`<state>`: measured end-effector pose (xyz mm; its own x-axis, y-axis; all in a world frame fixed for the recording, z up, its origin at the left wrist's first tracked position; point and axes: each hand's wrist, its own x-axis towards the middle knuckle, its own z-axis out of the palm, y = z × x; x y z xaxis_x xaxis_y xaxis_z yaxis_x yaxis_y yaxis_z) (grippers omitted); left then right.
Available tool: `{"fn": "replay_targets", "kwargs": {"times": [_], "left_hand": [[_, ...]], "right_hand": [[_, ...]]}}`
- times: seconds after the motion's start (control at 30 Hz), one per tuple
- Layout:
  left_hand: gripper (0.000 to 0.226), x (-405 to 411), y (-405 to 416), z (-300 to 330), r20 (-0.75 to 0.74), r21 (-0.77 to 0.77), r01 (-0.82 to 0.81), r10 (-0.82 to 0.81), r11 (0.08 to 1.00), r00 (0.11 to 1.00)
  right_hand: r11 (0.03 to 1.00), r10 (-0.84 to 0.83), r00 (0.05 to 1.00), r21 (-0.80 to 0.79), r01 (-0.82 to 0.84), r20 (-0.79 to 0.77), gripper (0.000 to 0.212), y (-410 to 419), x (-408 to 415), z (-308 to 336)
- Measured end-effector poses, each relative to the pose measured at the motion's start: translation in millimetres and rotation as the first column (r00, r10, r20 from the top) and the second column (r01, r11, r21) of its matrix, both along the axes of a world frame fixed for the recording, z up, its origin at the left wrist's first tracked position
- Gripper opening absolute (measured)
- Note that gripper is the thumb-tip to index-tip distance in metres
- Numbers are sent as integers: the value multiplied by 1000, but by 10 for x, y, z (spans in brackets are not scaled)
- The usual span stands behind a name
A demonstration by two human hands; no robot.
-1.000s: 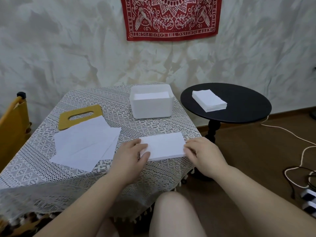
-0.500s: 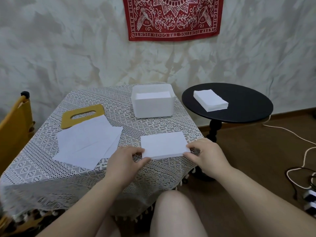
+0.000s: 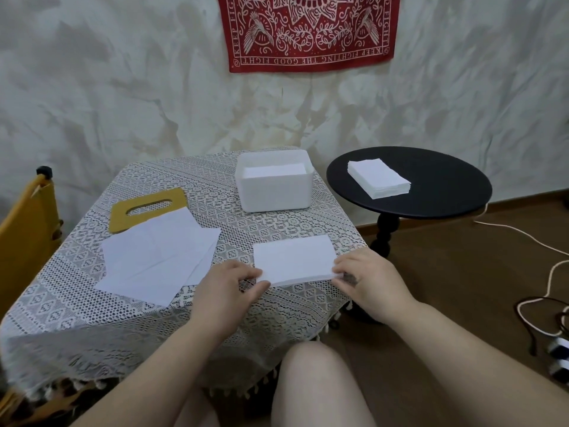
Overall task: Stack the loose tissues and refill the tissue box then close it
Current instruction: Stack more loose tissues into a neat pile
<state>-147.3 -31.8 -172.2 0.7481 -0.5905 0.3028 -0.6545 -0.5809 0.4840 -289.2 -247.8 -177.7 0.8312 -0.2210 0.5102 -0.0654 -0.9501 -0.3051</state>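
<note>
A small stack of folded white tissues [image 3: 294, 260] lies near the front edge of the lace-covered table [image 3: 277, 229]. My left hand [image 3: 226, 291] pinches its near left corner, and my right hand [image 3: 368, 280] pinches its near right corner. Several loose unfolded tissues [image 3: 160, 257] lie spread to the left. The white tissue box [image 3: 274, 186] stands open at the back, with tissues inside. Its yellow lid [image 3: 144, 212] with a slot lies flat at the back left, partly under the loose tissues.
A round black side table [image 3: 437, 192] to the right carries another stack of tissues [image 3: 378, 178]. A yellow chair [image 3: 27, 229] stands at the left. Cables and a power strip [image 3: 557, 355] lie on the brown floor at the right. My knee is below the table edge.
Both hands slid from the sides of the stack back to its near corners, and their fingers closed on the front edge. The stack stays on the table.
</note>
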Motion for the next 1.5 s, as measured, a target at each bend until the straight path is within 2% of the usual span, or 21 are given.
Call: {"fn": "replay_targets", "kwargs": {"times": [0.17, 0.27, 0.37, 0.53, 0.73, 0.9, 1.07, 1.2, 1.5], "left_hand": [[37, -4, 23, -37, 91, 57, 32, -37, 998, 995], [43, -19, 87, -12, 114, 34, 22, -26, 999, 993], [41, 59, 234, 48, 135, -30, -40, 44, 999, 990], [32, 359, 702, 148, 132, -48, -201, 206, 978, 970], [36, 731, 1266, 173, 50, -12, -374, 374, 927, 926], [39, 990, 1448, 205, 43, 27, -353, 352, 935, 935], [43, 1208, 1532, 216, -22, 142, -319, 326, 937, 945], [31, 1252, 1567, 148, -37, 63, -328, 331, 942, 943], [15, 1226, 1579, 73, -40, -107, -377, 375, 920, 926]], "right_hand": [[1000, -12, 1000, -5, 12, -18, 17, 3, -1, 20], [999, -44, 999, 17, 44, -14, 18, 69, 37, 49], [999, -22, 999, 26, 21, 40, 21, 234, 218, 131], [989, 133, 989, 57, -137, 69, 19, 797, 683, 300], [964, 242, 968, 129, -231, -69, 31, 1345, 1297, 406], [963, 258, 948, 130, -236, -188, 39, 1652, 1771, 467], [970, 228, 924, 152, -189, -307, 48, 1776, 2076, 383], [977, 205, 914, 134, -168, -351, 49, 1770, 2138, 255], [985, 172, 930, 33, -171, -323, 42, 1809, 2250, 234]]}}
